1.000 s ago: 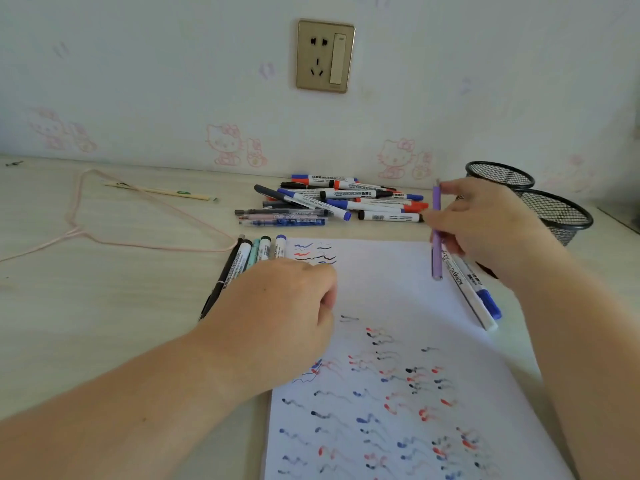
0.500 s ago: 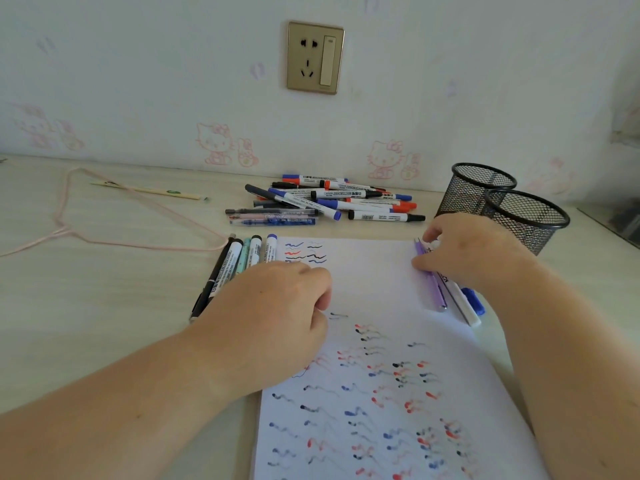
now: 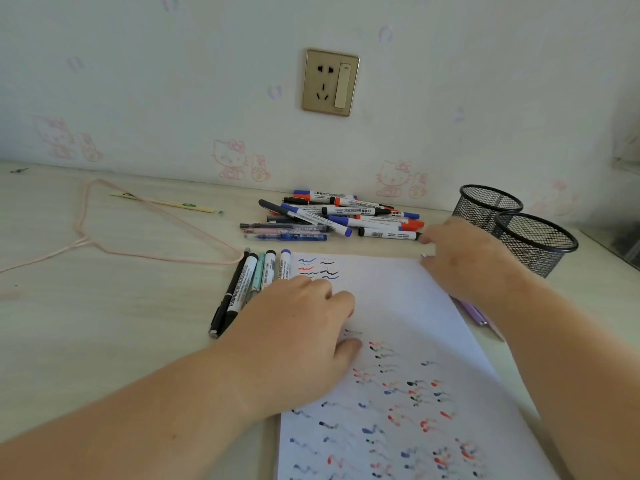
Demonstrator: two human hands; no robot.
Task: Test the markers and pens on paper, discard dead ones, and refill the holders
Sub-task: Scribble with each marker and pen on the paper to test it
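- Two hands out: our left hand (image 3: 294, 327) rests on paper (image 3: 398, 306), fingers loosely curled, holding nothing.
- Our right hand (image 3: 464, 261) reaches twd marker pile (image 3: 332, 216), fingers relaxed, apart.

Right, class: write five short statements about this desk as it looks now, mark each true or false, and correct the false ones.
1. Two mesh holders stand at the right. True.
2. The left hand grips a marker. False: it rests on the paper, holding nothing.
3. A purple pen lies beside the paper's right edge. True.
4. The marker pile sits inside a holder. False: it lies on the desk near the wall.
5. The right hand reaches toward the pile. True.
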